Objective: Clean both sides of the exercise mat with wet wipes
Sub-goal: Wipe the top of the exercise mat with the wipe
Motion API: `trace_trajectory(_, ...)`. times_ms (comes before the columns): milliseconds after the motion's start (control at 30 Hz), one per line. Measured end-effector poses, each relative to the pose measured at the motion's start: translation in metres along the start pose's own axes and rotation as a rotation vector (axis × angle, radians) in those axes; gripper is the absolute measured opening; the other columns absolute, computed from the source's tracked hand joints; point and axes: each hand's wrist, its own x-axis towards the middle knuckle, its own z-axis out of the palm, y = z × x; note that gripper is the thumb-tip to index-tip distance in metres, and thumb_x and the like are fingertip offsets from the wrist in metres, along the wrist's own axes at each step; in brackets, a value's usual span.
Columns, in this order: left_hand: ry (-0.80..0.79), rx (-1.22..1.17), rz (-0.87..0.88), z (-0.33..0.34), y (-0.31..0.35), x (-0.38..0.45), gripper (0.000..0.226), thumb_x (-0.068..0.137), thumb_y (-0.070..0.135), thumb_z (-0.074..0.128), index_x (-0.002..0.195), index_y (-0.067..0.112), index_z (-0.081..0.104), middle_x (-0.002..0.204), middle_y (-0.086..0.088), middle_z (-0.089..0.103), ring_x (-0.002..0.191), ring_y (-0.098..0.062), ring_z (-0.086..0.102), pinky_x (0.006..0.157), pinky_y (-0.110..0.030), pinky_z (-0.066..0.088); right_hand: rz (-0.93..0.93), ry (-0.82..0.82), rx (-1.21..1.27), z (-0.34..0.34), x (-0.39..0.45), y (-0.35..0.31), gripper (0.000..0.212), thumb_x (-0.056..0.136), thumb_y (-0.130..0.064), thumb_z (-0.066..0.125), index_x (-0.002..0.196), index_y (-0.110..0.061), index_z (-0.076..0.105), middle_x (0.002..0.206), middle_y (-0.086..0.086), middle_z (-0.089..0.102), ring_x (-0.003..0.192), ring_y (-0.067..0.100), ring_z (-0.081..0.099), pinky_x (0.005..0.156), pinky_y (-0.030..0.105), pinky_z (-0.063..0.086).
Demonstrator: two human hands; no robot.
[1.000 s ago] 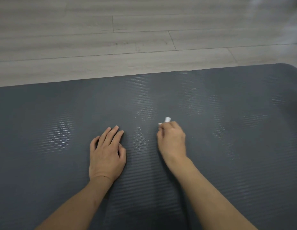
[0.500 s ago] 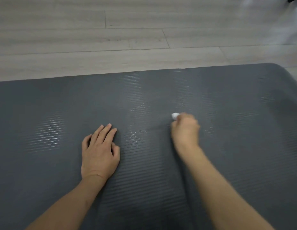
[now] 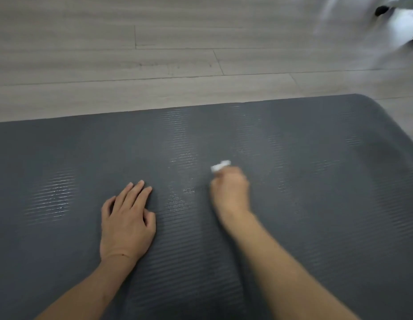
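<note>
A pale grey wood-look floor (image 3: 154, 65) fills the upper part of the view, its long planks running left to right with thin dark seams between them. A short cross seam breaks the planks left of the floor's middle, and slanted ones lie further right. At the floor's far right corner the boards turn bright and washed out under glare (image 3: 362, 26). Two small dark round things (image 3: 382, 10) sit at that corner's edge, blurred; what they are cannot be told.
</note>
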Motion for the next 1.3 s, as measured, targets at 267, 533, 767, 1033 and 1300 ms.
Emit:
trace_trajectory(267,-0.005,0.006,0.000,0.001,0.002,-0.001,0.061,0.090,0.032,0.033,0.142,0.019,0.061,0.155,0.001,0.051,0.148,-0.017,0.040,0.119,-0.046,0.027,-0.191,-0.092,-0.192,-0.026,0.045,0.058,0.019,0.084,-0.011,0.055,0.094,-0.005,0.070,0.082,0.015,0.054,0.075,0.037,0.056,0.062,0.038,0.046)
trace_trajectory(533,-0.006,0.013,0.010,0.000,0.001,-0.002,0.062,0.090,0.033,0.032,0.142,0.017,0.061,0.155,0.000,0.051,0.147,-0.018,0.040,0.118,-0.047,0.028,-0.168,-0.100,-0.041,0.014,-0.022,-0.041,0.021,0.078,-0.003,0.067,0.099,-0.006,0.071,0.088,0.014,0.064,0.076,0.032,0.063,0.063,0.032,0.051)
trace_trajectory(767,0.002,0.015,0.004,0.000,0.002,-0.001,0.060,0.090,0.031,0.035,0.142,0.017,0.060,0.156,-0.001,0.051,0.148,-0.019,0.040,0.118,-0.047,0.027,-0.092,-0.082,-0.218,-0.050,0.024,0.093,0.019,0.088,-0.011,0.056,0.102,-0.005,0.069,0.094,0.016,0.054,0.085,0.038,0.056,0.070,0.038,0.045)
trace_trajectory(1033,-0.013,0.023,0.001,0.000,0.002,-0.001,0.060,0.090,0.031,0.034,0.144,0.018,0.059,0.156,0.000,0.050,0.148,-0.019,0.039,0.118,-0.047,0.027,0.150,-0.073,0.006,-0.012,-0.032,0.002,0.016,0.093,-0.013,0.051,0.098,-0.006,0.065,0.087,0.006,0.058,0.076,0.025,0.057,0.057,0.015,0.037)
trace_trajectory(1300,-0.003,0.019,0.013,0.000,0.002,-0.001,0.060,0.091,0.031,0.035,0.143,0.018,0.060,0.156,-0.001,0.051,0.148,-0.019,0.039,0.118,-0.048,0.028,-0.072,-0.074,-0.220,-0.058,0.000,0.096,0.020,0.086,-0.013,0.053,0.096,-0.005,0.069,0.085,0.013,0.053,0.078,0.036,0.055,0.066,0.037,0.042)
